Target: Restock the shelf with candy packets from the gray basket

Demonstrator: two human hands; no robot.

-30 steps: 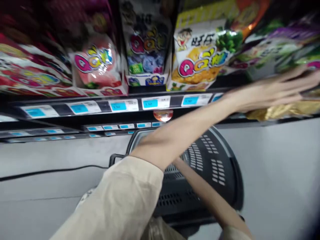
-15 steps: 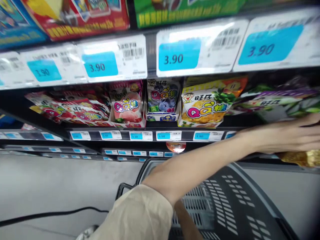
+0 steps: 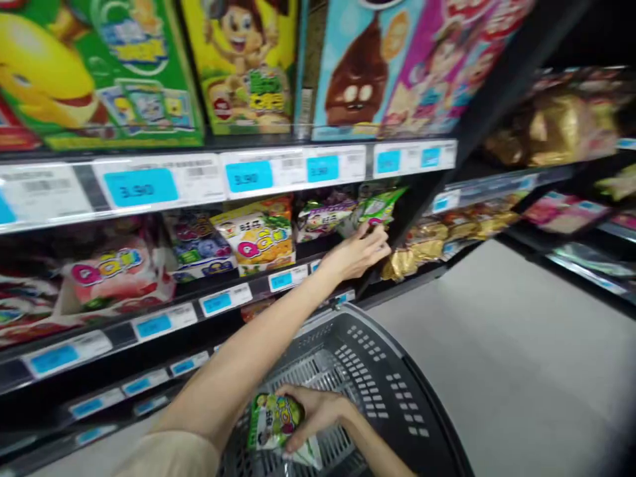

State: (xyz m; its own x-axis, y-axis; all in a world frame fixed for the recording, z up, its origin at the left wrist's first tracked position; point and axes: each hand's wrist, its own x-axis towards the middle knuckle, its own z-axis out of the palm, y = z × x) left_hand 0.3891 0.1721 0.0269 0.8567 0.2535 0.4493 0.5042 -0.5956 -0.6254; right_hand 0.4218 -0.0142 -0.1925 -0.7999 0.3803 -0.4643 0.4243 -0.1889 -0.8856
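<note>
My left hand (image 3: 362, 253) reaches across to the right end of the candy shelf. Its curled fingers are on the lower part of a green candy bag (image 3: 381, 207), and the fingertips are partly hidden. Lower down, over the grey basket (image 3: 415, 391), my right hand (image 3: 314, 414) grips another green candy bag (image 3: 275, 419), with the thumb and fingers around its right side. A white and purple candy bag (image 3: 325, 217) stands left of my left hand, and a yellow and orange one (image 3: 263, 238) is further left.
Snack boxes (image 3: 243, 73) fill the shelf above, over a row of price labels (image 3: 142, 187). Gold bags (image 3: 417, 248) lie on shelves to the right. A dark upright panel (image 3: 501, 73) divides the shelves, and grey floor (image 3: 536, 344) shows at the lower right.
The view has swung rightward, so the shelf's right end now shows. My left hand has come onto the green bag. My right hand, hidden before, now shows with a green bag.
</note>
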